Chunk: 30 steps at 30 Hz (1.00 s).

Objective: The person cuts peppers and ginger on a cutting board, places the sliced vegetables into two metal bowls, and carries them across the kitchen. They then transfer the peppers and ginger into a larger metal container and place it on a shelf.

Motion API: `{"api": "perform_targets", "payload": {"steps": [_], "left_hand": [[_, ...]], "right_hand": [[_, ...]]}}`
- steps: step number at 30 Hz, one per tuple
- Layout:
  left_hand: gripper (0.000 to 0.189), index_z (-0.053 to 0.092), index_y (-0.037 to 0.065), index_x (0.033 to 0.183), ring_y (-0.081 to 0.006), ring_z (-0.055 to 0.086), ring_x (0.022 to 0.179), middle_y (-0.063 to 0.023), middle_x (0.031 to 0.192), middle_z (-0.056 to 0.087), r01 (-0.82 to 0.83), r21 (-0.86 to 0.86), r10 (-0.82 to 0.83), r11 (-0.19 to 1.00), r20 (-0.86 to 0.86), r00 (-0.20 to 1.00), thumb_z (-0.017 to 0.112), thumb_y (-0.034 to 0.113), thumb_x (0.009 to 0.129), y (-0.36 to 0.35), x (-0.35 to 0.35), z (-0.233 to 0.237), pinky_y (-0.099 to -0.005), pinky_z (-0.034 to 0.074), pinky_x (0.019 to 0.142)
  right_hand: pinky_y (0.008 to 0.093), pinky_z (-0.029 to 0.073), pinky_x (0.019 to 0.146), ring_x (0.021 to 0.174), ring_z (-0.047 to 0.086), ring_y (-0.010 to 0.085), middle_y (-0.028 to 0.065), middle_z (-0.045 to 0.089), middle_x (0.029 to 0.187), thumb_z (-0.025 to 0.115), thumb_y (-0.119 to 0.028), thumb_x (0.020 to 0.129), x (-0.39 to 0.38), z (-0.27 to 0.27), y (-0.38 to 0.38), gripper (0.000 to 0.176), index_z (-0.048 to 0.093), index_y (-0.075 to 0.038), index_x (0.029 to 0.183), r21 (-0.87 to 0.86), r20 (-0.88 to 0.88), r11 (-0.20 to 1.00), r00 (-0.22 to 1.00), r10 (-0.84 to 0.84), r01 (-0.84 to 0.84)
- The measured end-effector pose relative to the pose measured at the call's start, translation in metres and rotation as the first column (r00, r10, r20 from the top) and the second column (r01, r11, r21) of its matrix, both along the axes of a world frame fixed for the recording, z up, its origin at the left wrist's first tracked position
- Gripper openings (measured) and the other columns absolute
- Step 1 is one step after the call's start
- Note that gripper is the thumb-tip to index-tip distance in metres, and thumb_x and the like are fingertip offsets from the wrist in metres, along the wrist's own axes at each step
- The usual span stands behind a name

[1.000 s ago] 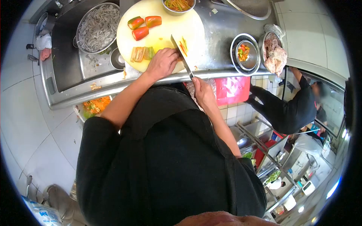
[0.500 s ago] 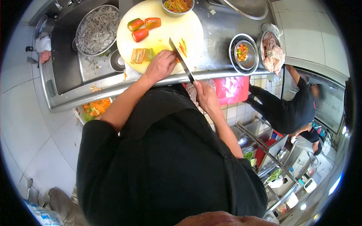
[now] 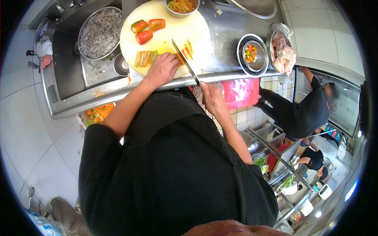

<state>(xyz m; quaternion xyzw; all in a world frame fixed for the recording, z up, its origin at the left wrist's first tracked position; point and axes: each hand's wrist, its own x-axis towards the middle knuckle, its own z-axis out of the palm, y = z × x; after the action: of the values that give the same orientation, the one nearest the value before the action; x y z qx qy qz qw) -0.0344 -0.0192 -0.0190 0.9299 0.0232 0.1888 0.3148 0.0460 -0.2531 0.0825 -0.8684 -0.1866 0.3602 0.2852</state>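
Right hand gripping the knife, left hand bending over pepper on the cutting board

The steel desk is stretching across the top of the view, with the sink opening at the board's nine o'clock. A person in dark clothes is standing well apart, toward four o'clock. The round, pale board is lying on the desk, its left edge reaching beside the sink.

In the sink, a large metal basin is holding greyish strips. A bowl of raw meat is sitting far out at three o'clock; nearer, nested metal bowls are holding diced red, orange and green pieces. A bowl of shredded vegetables is standing at the board's one o'clock edge.

The knife is slanting across the board's lower right, its tip pointing toward eleven o'clock. The right fingers are closing around its handle near five o'clock, just off the board. The left fingers are curling downward at six o'clock, beside the blade; whether they are gripping or only pressing, the view is not telling.

Three red pepper pieces are lying at eleven o'clock, flattened pepper pieces at seven, and thin pepper strips at four.
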Motion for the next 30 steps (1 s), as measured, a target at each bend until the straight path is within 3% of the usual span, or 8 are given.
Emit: {"api": "perform_targets", "payload": {"steps": [2,5,12,15,20,25,30], "left_hand": [[0.022,0.069,0.002,0.106,-0.0331,0.061,0.106,-0.0136,0.111,0.066,0.003,-0.001,-0.003,1.000,-0.012,1.000,0.069,0.012,0.085,-0.001,0.000,0.000,-0.0440,0.049,0.092],[0.024,0.069,0.002,0.107,-0.0341,0.061,0.106,-0.0146,0.111,0.066,0.000,-0.025,-0.001,1.000,-0.005,1.000,0.069,0.011,0.086,-0.001,0.001,-0.002,-0.0445,0.049,0.092],[0.024,0.067,0.000,0.108,-0.0364,0.060,0.107,-0.0168,0.113,0.065,0.002,-0.055,-0.001,0.998,0.026,1.000,0.068,0.009,0.086,-0.001,-0.002,-0.006,-0.0453,0.049,0.094],[0.024,0.067,-0.001,0.108,-0.0370,0.060,0.107,-0.0175,0.113,0.065,0.002,-0.075,0.002,0.997,0.045,0.999,0.069,0.009,0.085,-0.003,-0.005,-0.008,-0.0456,0.049,0.094],[0.024,0.066,-0.001,0.107,-0.0381,0.060,0.107,-0.0183,0.112,0.064,-0.004,-0.090,0.011,0.996,0.076,0.997,0.069,0.007,0.085,-0.002,-0.002,-0.011,-0.0457,0.049,0.094],[0.022,0.066,-0.002,0.104,-0.0387,0.060,0.105,-0.0192,0.110,0.064,0.003,-0.120,0.009,0.993,0.099,0.995,0.070,0.007,0.084,-0.003,-0.004,-0.008,-0.0459,0.050,0.093],[0.021,0.067,-0.002,0.101,-0.0378,0.060,0.103,-0.0187,0.108,0.064,-0.010,-0.121,0.021,0.993,0.095,0.995,0.072,0.006,0.083,-0.001,-0.006,-0.011,-0.0462,0.050,0.091]], "right_hand": [[0.0538,0.050,0.090,0.107,0.064,0.0507,0.0340,0.067,0.104,0.046,-0.040,0.109,-0.006,0.018,0.003,0.047,0.069,-0.002,0.122,-0.036,-0.016,0.999,1.000,-0.006,0.006],[0.0539,0.049,0.091,0.108,0.063,0.0506,0.0336,0.067,0.106,0.046,-0.040,0.109,-0.012,0.007,0.001,0.046,0.070,-0.003,0.122,-0.013,0.101,1.000,0.995,0.017,-0.016],[0.0525,0.050,0.093,0.110,0.063,0.0493,0.0321,0.068,0.110,0.045,-0.040,0.109,-0.002,0.009,0.004,0.046,0.070,-0.003,0.124,-0.058,-0.075,0.998,0.997,-0.010,0.005],[0.0519,0.050,0.094,0.110,0.063,0.0494,0.0323,0.068,0.111,0.045,-0.040,0.109,-0.010,-0.004,0.007,0.047,0.070,-0.003,0.125,-0.035,0.102,0.998,0.993,0.055,-0.052],[0.0528,0.049,0.096,0.111,0.063,0.0500,0.0323,0.067,0.112,0.046,-0.042,0.108,0.000,0.000,0.014,0.048,0.070,-0.005,0.125,-0.088,-0.031,0.996,0.999,0.008,-0.011],[0.0531,0.050,0.094,0.110,0.063,0.0505,0.0324,0.068,0.111,0.046,-0.041,0.108,-0.008,-0.007,0.012,0.046,0.070,-0.005,0.125,-0.069,0.078,0.997,0.996,0.046,-0.041],[0.0531,0.050,0.094,0.112,0.062,0.0505,0.0321,0.067,0.112,0.047,-0.041,0.108,-0.005,0.004,0.013,0.046,0.069,-0.004,0.126,-0.085,-0.038,0.995,0.998,0.047,-0.050]]}}
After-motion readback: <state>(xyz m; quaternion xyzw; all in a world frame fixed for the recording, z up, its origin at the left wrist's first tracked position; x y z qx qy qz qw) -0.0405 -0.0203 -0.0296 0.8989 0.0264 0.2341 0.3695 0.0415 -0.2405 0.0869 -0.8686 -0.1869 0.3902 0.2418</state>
